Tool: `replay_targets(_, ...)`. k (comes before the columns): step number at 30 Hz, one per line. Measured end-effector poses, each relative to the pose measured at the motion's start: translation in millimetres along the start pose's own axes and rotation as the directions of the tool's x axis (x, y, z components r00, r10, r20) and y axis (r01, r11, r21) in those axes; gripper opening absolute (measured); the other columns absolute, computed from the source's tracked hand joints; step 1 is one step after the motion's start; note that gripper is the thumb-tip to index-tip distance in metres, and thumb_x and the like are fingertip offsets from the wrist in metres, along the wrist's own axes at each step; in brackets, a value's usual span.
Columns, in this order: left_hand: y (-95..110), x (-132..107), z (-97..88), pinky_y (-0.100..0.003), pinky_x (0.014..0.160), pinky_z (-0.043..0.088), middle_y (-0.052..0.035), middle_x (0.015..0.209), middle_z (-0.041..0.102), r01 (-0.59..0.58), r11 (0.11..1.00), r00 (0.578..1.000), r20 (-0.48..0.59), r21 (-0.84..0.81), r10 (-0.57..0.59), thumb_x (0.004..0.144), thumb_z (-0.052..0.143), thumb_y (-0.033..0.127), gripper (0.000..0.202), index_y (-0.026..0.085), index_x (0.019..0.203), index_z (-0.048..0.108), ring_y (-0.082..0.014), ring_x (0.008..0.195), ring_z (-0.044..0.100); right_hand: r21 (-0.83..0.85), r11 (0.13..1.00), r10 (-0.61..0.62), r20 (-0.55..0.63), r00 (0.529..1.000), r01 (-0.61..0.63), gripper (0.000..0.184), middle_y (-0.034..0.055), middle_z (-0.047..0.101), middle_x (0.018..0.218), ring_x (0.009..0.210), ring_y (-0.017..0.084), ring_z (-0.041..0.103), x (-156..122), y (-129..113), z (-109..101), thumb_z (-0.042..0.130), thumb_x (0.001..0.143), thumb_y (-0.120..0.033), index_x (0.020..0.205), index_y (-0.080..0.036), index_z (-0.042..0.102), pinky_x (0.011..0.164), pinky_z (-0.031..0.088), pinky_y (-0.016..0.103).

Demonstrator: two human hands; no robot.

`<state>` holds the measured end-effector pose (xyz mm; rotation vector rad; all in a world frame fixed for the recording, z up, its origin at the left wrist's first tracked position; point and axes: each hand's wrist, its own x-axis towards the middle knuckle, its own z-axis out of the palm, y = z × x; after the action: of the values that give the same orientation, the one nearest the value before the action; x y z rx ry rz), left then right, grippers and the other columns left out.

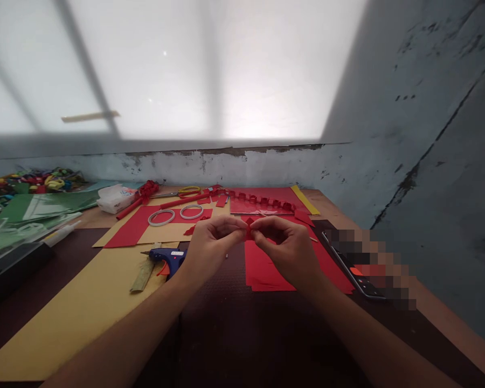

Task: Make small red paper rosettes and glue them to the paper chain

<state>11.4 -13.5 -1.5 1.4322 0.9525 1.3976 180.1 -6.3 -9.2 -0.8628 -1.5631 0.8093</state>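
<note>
My left hand (218, 237) and my right hand (286, 245) meet at the centre, fingertips pinched from both sides on a small folded piece of red paper (249, 228). Most of the piece is hidden by the fingers. Stacked red paper sheets (270, 275) lie under and beside my right hand. To the left of my left wrist a blue glue gun (167, 256) with an orange trigger rests partly on a flat, narrow strip (143, 276). Beyond my hands a row of small red paper loops (262, 201) stretches across the red sheets.
Two tape rolls (161, 217), yellow-handled scissors (189, 191), a red rolled stick (131, 207) and a white plastic box (115, 199) lie further back. Yellow paper (64, 323) covers the left side. A phone (350, 268) lies at right. Behind stands a wall (267, 161).
</note>
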Motion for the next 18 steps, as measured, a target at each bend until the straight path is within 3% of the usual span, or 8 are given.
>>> replay_targets(7, 2.7, -1.3, 1.6, -0.024, 0.064, 0.056, -0.0043, 0.08, 0.077, 0.03, 0.999, 0.999, -0.039, 0.018, -0.029, 0.076, 0.077, 0.024, 0.01, 0.018, 0.085, 0.078, -0.0171, 0.074, 0.072, 0.024, 1.0, -0.015, 0.003, 1.0, 0.015, 0.006, 0.0024, 0.073, 0.089, 0.086, 0.018, 0.069, -0.4, -0.3, 0.9, 0.069, 0.082, -0.019, 0.087, -0.022, 0.072, 0.081, 0.058, 0.032)
replay_targets(14, 1.3, 0.0, 2.1, -0.03, 0.077, 0.06, -0.0066, 0.087, 0.078, -0.015, 1.0, 1.0, -0.001, 0.021, 0.015, 0.075, 0.079, 0.027, 0.016, 0.017, 0.087, 0.078, -0.0196, 0.081, 0.074, 0.037, 0.999, 0.003, 0.032, 0.999, -0.004, 0.006, 0.0032, 0.073, 0.091, 0.089, 0.019, 0.07, 0.7, 0.8, 0.5, 0.068, 0.086, -0.025, 0.09, -0.022, 0.071, 0.083, 0.058, 0.034)
replay_targets(18, -0.3, -0.1, 1.3, -0.028, 0.077, 0.059, -0.0064, 0.087, 0.078, -0.024, 0.998, 1.0, 0.003, 0.057, 0.024, 0.076, 0.078, 0.025, 0.015, 0.017, 0.089, 0.077, -0.0183, 0.081, 0.074, 0.05, 0.999, 0.008, 0.045, 0.999, -0.01, 0.007, 0.0035, 0.073, 0.092, 0.091, 0.019, 0.07, 0.9, 1.2, 0.0, 0.068, 0.086, -0.026, 0.091, -0.022, 0.071, 0.085, 0.059, 0.035)
